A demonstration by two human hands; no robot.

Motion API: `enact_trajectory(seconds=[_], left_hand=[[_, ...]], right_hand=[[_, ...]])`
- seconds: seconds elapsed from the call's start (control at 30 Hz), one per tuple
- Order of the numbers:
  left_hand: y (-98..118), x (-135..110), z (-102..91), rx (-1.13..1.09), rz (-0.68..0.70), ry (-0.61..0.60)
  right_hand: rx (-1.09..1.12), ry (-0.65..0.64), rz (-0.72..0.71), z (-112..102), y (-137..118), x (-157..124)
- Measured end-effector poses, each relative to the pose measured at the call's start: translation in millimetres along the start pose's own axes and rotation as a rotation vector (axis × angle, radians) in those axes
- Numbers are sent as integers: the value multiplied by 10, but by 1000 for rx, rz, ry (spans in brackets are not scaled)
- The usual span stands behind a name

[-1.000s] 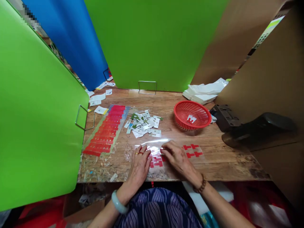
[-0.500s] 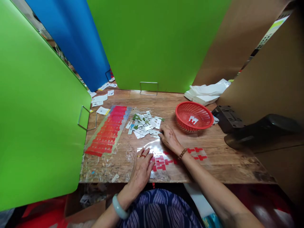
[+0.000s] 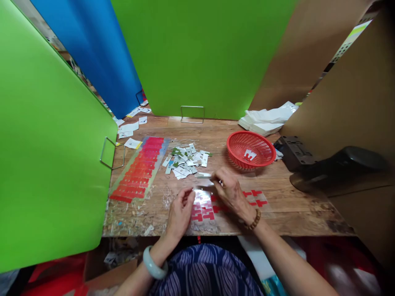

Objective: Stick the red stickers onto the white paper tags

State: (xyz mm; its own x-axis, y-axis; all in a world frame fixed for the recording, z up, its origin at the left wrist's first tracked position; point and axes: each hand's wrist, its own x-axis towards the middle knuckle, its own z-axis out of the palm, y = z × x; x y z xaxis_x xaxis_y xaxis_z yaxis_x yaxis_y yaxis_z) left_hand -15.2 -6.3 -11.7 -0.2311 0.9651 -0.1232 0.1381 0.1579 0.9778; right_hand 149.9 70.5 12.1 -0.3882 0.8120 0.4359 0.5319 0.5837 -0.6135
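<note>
My left hand [image 3: 180, 209] is curled, with its fingertips pinched at the near left edge of a clear plastic bag [image 3: 204, 196] printed with red marks. My right hand [image 3: 230, 192] is closed in a pinch at the bag's far edge, and a small pale card [image 3: 204, 174] shows just left of its fingertips; whether it grips that card I cannot tell. A pile of small white and green cards [image 3: 186, 161] lies just beyond the hands on the wooden table [image 3: 296, 205].
A red mesh basket [image 3: 250, 149] with one card in it stands at the right. A sheet of red labels [image 3: 138, 169] lies at the left. White bags [image 3: 268, 118] are stacked at the back right, near a black device [image 3: 327, 166]. Green and brown panels wall the table in.
My right hand reached out to the card pile and has come back to the bag. My left hand lifted from lying flat on the bag and curled into a pinch.
</note>
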Motion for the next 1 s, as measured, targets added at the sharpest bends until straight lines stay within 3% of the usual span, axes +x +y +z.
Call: enact_trajectory(seconds=[0.1,0.2,0.33,0.47,0.63,0.73,1.0], left_hand=[[154,63,23,-451,-325,-194],[195,87,25,-615,-449,-298],[115,89,11,-663,-475,-246],[37,113,-11,-668,-478,-185],[-13,173,-39,-647,-486,-79],[-36,193,-46,-630,-495,-46],[-87,215,-34,-647,-501,-103]], right_hand=[[20,-81,-66,52,-122,-213],[87,-117,-63,141,-154,-366],[228,-76,24,189,-141,-479],[208,23,197,179,-94,-550],[157,-133,244,205,-58,-647],[123,-149,237,245,-75,-677],[85,-186,281,268,-77,-604]])
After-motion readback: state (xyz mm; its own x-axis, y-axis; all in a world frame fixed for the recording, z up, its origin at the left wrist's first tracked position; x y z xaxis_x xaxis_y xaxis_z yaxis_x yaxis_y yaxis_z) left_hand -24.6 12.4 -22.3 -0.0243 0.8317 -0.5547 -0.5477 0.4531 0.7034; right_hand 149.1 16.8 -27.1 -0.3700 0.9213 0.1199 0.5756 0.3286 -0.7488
